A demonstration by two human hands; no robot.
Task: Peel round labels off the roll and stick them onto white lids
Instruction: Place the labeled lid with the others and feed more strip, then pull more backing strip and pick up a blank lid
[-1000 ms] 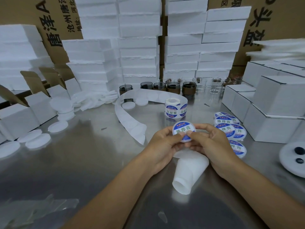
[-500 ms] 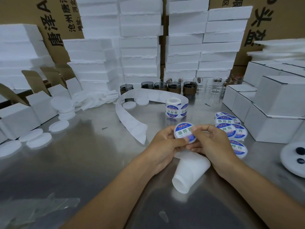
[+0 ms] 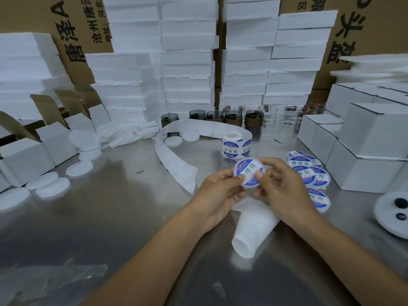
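- The fingers [image 3: 239, 178] of the left hand [image 3: 217, 193] pinch the left edge of a round white plastic lid [image 3: 249, 172] that carries a blue, white and green round label; the thumb lies on the label's face.
- The right hand [image 3: 284, 191] pinches the same lid from the right, thumb tip on the label and curled fingers along the rim behind it.
- The lid is held above the shiny metal table [image 3: 110, 217], tilted toward the camera, with its printed characters turned sideways.
- Just below the hands a white tapered stack of nested lids [image 3: 254, 230] lies on its side on the table, open end toward the camera.
- The roll of round blue-and-white labels [image 3: 236, 145] stands upright just beyond the held lid; its bare white backing strip [image 3: 174, 160] curls away to the left and ends near the left hand.
- To the right of the right hand a cluster of already labelled white lids [image 3: 309, 173] overlaps on the table, touching one another.
- Plain white lids [image 3: 47, 187] lie scattered along the table's left side.
- White cardboard boxes [image 3: 371, 151] are stacked at the right, and white foam slabs [image 3: 187, 62] are piled at the back in front of brown cartons.
- Dark and clear glass jars [image 3: 254, 119] stand in a row behind the roll.
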